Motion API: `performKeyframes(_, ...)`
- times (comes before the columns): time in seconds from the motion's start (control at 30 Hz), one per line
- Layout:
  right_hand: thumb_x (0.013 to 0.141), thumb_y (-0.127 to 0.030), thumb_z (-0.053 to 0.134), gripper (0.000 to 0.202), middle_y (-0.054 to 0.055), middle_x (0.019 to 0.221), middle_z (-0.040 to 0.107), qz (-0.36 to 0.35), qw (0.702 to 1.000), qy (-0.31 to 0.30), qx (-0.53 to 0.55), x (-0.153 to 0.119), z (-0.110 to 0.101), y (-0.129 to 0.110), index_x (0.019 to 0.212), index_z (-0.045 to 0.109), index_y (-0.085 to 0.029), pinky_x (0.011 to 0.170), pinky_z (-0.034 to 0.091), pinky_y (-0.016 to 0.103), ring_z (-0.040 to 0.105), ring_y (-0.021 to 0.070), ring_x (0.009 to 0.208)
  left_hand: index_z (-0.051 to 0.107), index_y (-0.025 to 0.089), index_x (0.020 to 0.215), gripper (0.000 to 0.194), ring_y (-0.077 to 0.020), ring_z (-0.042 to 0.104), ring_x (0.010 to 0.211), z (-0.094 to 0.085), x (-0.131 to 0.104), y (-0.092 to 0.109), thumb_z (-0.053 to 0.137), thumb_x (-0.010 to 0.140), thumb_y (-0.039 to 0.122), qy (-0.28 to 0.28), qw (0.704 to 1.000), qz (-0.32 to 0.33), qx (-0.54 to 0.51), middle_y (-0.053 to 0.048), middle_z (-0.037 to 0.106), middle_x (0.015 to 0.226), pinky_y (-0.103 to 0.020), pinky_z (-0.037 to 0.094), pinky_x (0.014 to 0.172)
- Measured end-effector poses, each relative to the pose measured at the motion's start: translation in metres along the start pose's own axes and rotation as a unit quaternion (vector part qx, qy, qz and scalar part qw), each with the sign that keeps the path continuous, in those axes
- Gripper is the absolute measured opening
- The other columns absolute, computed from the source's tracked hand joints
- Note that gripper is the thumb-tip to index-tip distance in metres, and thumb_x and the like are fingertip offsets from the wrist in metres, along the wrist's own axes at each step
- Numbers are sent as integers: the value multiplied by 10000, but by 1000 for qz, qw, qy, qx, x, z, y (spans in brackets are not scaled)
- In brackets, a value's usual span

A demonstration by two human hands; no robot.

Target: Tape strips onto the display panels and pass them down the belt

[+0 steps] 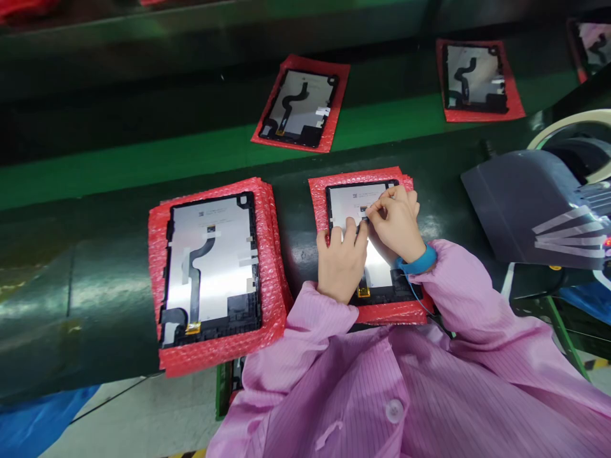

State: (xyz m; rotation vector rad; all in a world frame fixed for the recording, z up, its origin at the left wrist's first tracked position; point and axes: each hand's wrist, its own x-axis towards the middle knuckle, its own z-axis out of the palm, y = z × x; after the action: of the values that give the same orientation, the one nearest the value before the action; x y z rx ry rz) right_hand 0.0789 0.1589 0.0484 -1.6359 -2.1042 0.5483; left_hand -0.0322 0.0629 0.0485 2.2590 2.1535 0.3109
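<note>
A tablet screen panel (351,198) with a black frame and silver back lies in front of me on red bubble-wrap sheets (391,314). My left hand (341,262) rests on it, fingers spread, the index fingertip beside the black ribbon cable near its upper connector. Close by, the thumb and fingers of my right hand (397,222) are pinched together over that same spot; what is between them is too small and covered to make out. My hands hide much of the cable. A blue wrist strap (420,261) with a thin cord is on my right wrist.
To the left, a similar panel (222,254) tops a stack of red bubble wrap. Two more panels, one mid-back (305,102) and one back right (475,76), lie on the green strip. A grey holder with tape strips (534,203) and a tape roll (548,130) stand right.
</note>
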Motion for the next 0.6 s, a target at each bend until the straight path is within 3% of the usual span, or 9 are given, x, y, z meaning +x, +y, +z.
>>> performKeyframes(0.13,874,-245,544,196,122,1055,566,-7,1000,4,-13,-1,0,-1,735,658,-167,933,396,542,480,309,1059,606,223,1388,432,-306,603,1065,-1,1,0,401,1007,219,7,1000,2,-6,-109,574,1470,-546,446,973)
performKeyframes(0.27,887,-285,550,207,131,1061,559,-12,999,-5,-36,-3,-1,-6,751,648,-163,922,403,528,480,316,1070,632,196,1359,448,-320,556,1208,2,2,-4,366,1000,161,12,998,51,-17,-76,537,1516,-556,409,1060)
performKeyframes(0.47,892,-491,618,352,173,1100,545,-7,996,7,-91,7,-10,7,853,599,-142,938,384,559,464,369,1138,628,161,1345,418,-306,550,1241,2,7,-9,375,1014,201,12,997,65,-41,-95,591,1455,-516,381,1106)
performKeyframes(0.53,866,-533,647,416,190,1109,549,6,996,35,-85,11,-17,25,943,583,-130,946,384,562,474,378,1140,640,162,1318,396,-308,547,1244,3,3,-10,398,1015,239,30,997,35,-62,-120,622,1396,-500,373,1119)
performKeyframes(0.6,887,-503,617,384,177,1074,574,13,997,50,-50,10,-25,44,991,566,-138,955,396,534,516,342,1086,623,127,1324,411,-317,551,1231,6,-6,-14,400,1017,284,76,991,-67,-88,-177,623,1339,-492,396,1100)
